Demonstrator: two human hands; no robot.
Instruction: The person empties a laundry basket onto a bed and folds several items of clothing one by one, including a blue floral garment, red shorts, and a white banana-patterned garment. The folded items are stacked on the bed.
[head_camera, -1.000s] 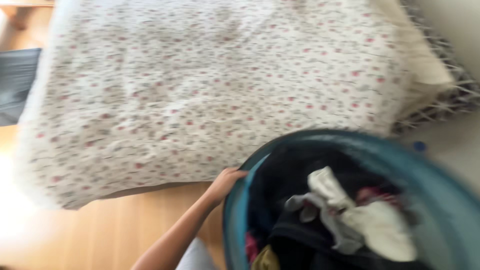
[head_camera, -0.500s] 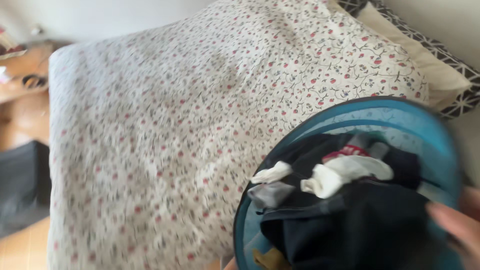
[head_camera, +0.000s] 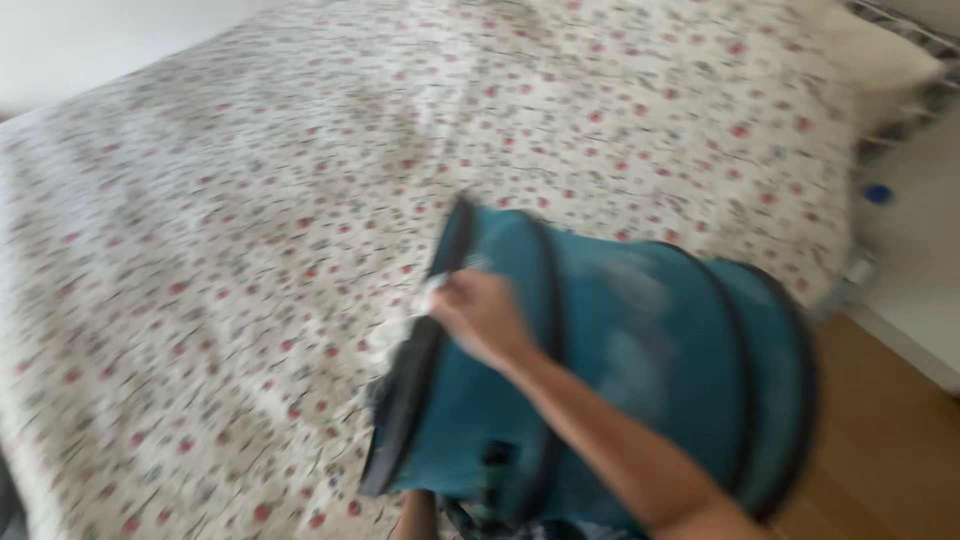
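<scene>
A teal pop-up laundry hamper (head_camera: 640, 370) lies tipped on its side over the bed, its dark-rimmed opening facing left. My right hand (head_camera: 480, 318) grips the top of that rim, with the arm reaching in from the lower right across the hamper's wall. Something white (head_camera: 400, 330) shows at the opening, against the flowered bedspread (head_camera: 250, 220); the blur hides what it is. A piece of my left arm (head_camera: 415, 515) shows under the hamper at the bottom edge, its hand hidden.
A cream pillow (head_camera: 880, 55) lies at the bed's far right corner. Wooden floor (head_camera: 880, 420) runs along the right side, with a small blue object (head_camera: 878, 193) by the white wall. The whole frame is motion-blurred.
The hamper has swung from upright, showing its clothes, to lying sideways over the bed. My right hand has moved from its far side to the rim's top.
</scene>
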